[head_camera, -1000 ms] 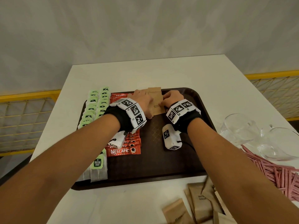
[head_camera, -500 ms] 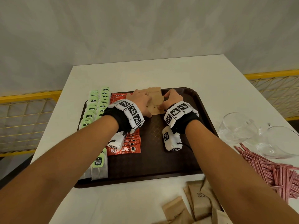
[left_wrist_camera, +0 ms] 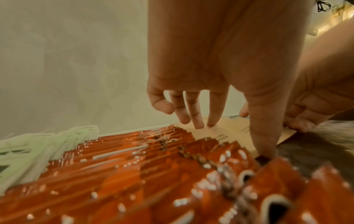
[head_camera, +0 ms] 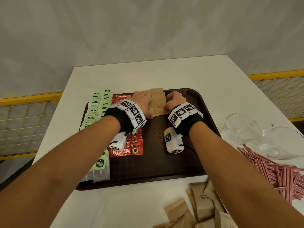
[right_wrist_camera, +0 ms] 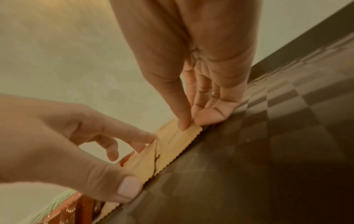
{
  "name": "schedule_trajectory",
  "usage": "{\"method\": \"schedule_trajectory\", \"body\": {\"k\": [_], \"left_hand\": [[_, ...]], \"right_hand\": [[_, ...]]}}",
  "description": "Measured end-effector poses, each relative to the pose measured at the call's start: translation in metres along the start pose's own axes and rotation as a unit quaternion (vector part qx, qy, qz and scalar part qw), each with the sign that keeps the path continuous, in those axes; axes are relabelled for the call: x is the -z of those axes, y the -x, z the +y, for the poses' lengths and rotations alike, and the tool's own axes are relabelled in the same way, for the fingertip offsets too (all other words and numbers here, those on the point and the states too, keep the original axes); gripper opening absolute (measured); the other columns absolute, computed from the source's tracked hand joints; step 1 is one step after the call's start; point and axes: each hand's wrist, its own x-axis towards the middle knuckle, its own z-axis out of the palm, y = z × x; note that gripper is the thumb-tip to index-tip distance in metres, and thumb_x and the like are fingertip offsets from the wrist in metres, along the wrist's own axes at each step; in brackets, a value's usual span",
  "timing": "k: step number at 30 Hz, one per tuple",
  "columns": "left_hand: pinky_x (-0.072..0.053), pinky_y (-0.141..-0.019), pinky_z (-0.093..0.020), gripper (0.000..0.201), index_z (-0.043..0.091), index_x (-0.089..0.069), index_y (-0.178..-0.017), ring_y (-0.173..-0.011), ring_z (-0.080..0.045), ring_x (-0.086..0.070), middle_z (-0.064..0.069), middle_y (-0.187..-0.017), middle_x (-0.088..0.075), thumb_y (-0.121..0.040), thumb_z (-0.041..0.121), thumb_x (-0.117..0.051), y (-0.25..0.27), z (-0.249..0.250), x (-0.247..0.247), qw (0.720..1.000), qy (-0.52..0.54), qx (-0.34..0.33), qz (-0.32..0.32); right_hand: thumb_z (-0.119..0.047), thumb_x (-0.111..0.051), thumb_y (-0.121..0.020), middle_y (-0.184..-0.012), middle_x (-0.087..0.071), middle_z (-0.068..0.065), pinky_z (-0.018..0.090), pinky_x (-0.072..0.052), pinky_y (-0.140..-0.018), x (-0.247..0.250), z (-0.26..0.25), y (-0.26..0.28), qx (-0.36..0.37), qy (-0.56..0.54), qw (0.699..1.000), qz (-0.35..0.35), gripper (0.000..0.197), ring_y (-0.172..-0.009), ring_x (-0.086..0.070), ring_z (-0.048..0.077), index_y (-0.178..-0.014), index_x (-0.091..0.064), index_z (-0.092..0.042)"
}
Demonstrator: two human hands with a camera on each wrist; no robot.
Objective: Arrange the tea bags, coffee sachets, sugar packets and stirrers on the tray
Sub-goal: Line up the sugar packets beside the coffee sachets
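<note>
**Sugar packets going down in the third row of the tray**

A small overlapping run of brown sugar packets (head_camera: 157,102) lies at the far end of the tray (head_camera: 189,168), just right of the coffee sachets. Both hands work on it from either side. The left hand (head_camera: 143,104) has its fingers spread and nearly straight, their tips pressing on the packets' far part and the thumb planted at the near edge against the tray floor. The right hand (head_camera: 175,100) pinches the right edge of the top packet between thumb and forefinger, as the right wrist view shows (right_wrist_camera: 188,121).

Outward from there, the red coffee sachets (head_camera: 127,145) form a shingled column down the tray's left-middle, and the green-tagged tea bags (head_camera: 97,112) fill two columns along the tray's left edge, the nearest ones reaching its front rim. Those two groups look finished.

The right half of the tray is bare. Off the tray, just past its front right corner, a loose heap of brown sugar packets (head_camera: 202,204) waits on the white table (head_camera: 164,71). To the tray's right lies a scattered pile of red-striped stirrers (head_camera: 279,175), with two clear glass cups (head_camera: 240,129) beyond them.

By my judgement the task stands about halfway: tea and coffee placed, sugar only begun, stirrers untouched.
</note>
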Motion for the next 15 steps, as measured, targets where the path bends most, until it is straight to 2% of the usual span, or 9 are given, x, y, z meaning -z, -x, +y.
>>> {"method": "schedule_trajectory", "body": {"k": [3, 5, 7, 10, 13, 15], "left_hand": [[-0.030, -0.100, -0.043, 0.066, 0.025, -0.044, -0.134, -0.129, -0.026, -0.028, -0.004, -0.138, -0.036, -0.078, 0.050, -0.066, -0.0013, -0.0004, -0.0012, 1.000, 0.002, -0.002, 0.005], [-0.030, -0.100, -0.043, 0.066, 0.025, -0.044, -0.134, -0.129, -0.026, -0.029, -0.004, -0.138, -0.036, -0.078, 0.050, -0.066, -0.0024, 0.0000, -0.0015, 1.000, 0.002, -0.004, 0.008], [-0.030, -0.100, -0.043, 0.065, 0.025, -0.044, -0.133, -0.128, -0.027, -0.029, -0.004, -0.138, -0.036, -0.078, 0.050, -0.066, -0.0031, -0.0001, -0.0025, 1.000, 0.002, -0.003, 0.010], [-0.030, -0.100, -0.043, 0.064, 0.025, -0.044, -0.132, -0.128, -0.027, -0.029, -0.004, -0.138, -0.036, -0.078, 0.051, -0.065, -0.0028, -0.0008, -0.0037, 1.000, 0.001, 0.001, 0.009], [-0.030, -0.100, -0.043, 0.065, 0.024, -0.044, -0.133, -0.128, -0.027, -0.029, -0.004, -0.138, -0.036, -0.078, 0.052, -0.065, -0.0026, -0.0002, -0.0033, 1.000, -0.004, 0.002, 0.008], [-0.031, -0.099, -0.043, 0.066, 0.023, -0.044, -0.133, -0.128, -0.027, -0.029, -0.005, -0.137, -0.036, -0.077, 0.051, -0.066, -0.0010, 0.0014, -0.0022, 1.000, -0.004, 0.002, 0.013]], "right_hand": [[-0.004, -0.064, -0.084, -0.110, -0.063, 0.009, 0.026, -0.050, -0.077, 0.0009, -0.0005, -0.0006, -0.004, 0.036, 0.999, -0.005, 0.030, -0.102, -0.062, 0.022, -0.113, -0.062, -0.005], [-0.005, -0.064, -0.084, -0.103, -0.066, 0.011, 0.025, -0.049, -0.072, 0.0010, -0.0018, -0.0023, -0.017, 0.046, 0.999, -0.016, 0.025, -0.095, -0.064, 0.021, -0.109, -0.067, -0.002], [-0.004, -0.064, -0.083, -0.106, -0.067, 0.013, 0.027, -0.052, -0.079, 0.0014, -0.0040, -0.0034, -0.021, 0.041, 0.999, -0.025, 0.027, -0.089, -0.062, 0.020, -0.110, -0.067, -0.003], [0.001, -0.062, -0.083, -0.112, -0.066, 0.015, 0.034, -0.053, -0.089, 0.0015, -0.0051, -0.0038, -0.020, 0.023, 0.999, -0.030, 0.035, -0.101, -0.064, 0.025, -0.116, -0.065, -0.007], [0.001, -0.060, -0.084, -0.113, -0.066, 0.015, 0.036, -0.054, -0.087, 0.0003, -0.0051, -0.0020, -0.016, 0.023, 0.999, -0.028, 0.035, -0.101, -0.064, 0.026, -0.117, -0.065, -0.008], [0.000, -0.058, -0.085, -0.112, -0.067, 0.015, 0.032, -0.055, -0.082, 0.0019, -0.0047, 0.0009, -0.013, 0.040, 0.999, -0.029, 0.033, -0.097, -0.065, 0.024, -0.116, -0.065, -0.007]]}}
